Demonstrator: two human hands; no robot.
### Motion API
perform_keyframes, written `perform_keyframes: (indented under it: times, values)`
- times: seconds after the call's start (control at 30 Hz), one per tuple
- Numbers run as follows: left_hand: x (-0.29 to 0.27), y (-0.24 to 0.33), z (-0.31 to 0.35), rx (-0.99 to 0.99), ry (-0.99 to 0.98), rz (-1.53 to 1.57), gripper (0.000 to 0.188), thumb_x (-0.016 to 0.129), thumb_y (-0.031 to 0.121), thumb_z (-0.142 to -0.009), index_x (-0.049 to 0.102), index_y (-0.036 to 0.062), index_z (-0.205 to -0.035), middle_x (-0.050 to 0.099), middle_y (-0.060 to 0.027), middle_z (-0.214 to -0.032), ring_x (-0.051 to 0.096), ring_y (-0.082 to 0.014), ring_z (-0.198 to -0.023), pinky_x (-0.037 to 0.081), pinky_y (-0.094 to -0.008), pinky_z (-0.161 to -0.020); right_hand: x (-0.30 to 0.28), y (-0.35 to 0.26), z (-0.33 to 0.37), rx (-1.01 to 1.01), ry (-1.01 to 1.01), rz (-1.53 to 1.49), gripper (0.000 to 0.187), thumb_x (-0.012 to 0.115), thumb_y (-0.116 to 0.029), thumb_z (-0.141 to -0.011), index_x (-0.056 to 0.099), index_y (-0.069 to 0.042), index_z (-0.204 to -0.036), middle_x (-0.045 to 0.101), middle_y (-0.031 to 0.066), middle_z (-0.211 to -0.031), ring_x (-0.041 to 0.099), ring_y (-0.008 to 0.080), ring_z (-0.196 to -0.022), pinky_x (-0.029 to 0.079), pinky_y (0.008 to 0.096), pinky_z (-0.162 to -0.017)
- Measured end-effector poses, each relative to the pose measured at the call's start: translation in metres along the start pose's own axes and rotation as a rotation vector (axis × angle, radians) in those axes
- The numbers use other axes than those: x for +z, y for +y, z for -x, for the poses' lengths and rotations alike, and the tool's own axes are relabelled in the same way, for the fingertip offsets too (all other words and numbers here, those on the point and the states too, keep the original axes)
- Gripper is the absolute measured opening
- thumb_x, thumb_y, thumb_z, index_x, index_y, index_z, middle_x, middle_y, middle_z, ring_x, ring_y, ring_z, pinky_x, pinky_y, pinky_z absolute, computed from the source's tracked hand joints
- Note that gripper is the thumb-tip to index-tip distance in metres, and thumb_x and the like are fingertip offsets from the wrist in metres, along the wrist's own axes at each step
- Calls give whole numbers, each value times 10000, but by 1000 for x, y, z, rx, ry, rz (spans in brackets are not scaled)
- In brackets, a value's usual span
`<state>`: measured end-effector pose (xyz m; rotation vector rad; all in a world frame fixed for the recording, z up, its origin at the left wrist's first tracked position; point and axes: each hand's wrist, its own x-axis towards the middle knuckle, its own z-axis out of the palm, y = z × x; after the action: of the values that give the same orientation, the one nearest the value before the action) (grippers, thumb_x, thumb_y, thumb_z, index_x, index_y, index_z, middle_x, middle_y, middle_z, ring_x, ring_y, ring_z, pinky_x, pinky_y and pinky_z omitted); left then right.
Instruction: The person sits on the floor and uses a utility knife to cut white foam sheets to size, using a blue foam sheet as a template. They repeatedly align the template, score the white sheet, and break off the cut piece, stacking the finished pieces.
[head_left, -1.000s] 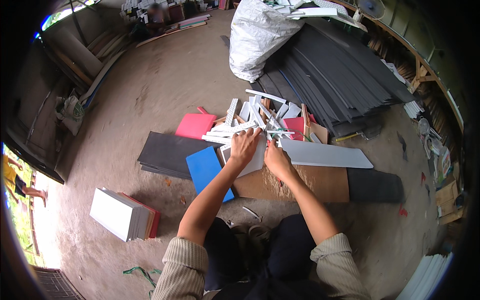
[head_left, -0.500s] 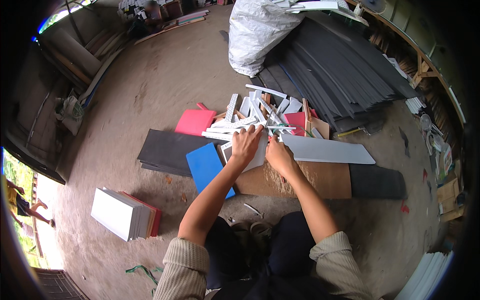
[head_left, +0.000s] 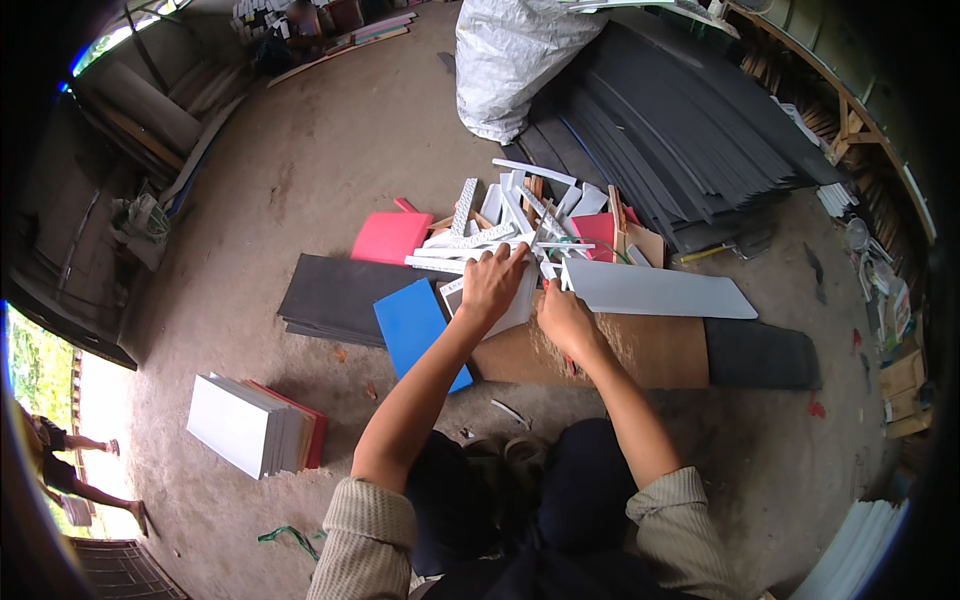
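Note:
My left hand [head_left: 491, 284] presses down on a white sheet [head_left: 515, 308], fingers apart and index finger stretched forward. Closed around a slim red tool [head_left: 570, 366], my right hand [head_left: 568, 320] is just right of that sheet; most of the tool is hidden in the fist, so its kind is unclear. Under both is a worn brown board [head_left: 640, 352]. A blue sheet [head_left: 420, 330] lies beside my left forearm, and a long pale grey-white panel [head_left: 660, 290] extends right from my right hand.
Beyond my hands lies a heap of white offcuts [head_left: 510, 215], with a pink-red sheet [head_left: 390, 238] at its left. Black sheets [head_left: 340, 295] lie left, a stack of panels [head_left: 240, 430] nearer. Far right are long dark sheets [head_left: 660, 120] and a white sack [head_left: 510, 70]. A person [head_left: 75, 460] is at far left.
My right hand has shifted slightly nearer to me and to the right. The left hand keeps its place on the sheet. The person at far left has moved nearer.

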<state>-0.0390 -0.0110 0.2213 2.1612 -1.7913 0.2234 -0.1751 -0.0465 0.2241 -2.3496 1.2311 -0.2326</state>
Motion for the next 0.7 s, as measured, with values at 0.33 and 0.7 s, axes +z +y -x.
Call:
perform_keyframes:
  times: [0.33,0.7]
  values:
    - [3,-14,-10,58,46,96,286,550,257,-803,490,143,-1058,581,-67,-839,609,-263,-665,488,-366,-550,-21,-13,0,53,-64,-52,322,405,-190,-862,448,87,-1022,572,319,-768,578,443,-771,466,493,-694]
    - [10,-12,-12,-18,77,64,277,540,211,-811,487,159,-1078,584,-74,-834,608,-267,-616,486,-372,-515,-23,-19,-3,16,-29,-63,267,383,-165,-858,434,74,-965,574,311,-754,590,432,-728,482,482,-653]
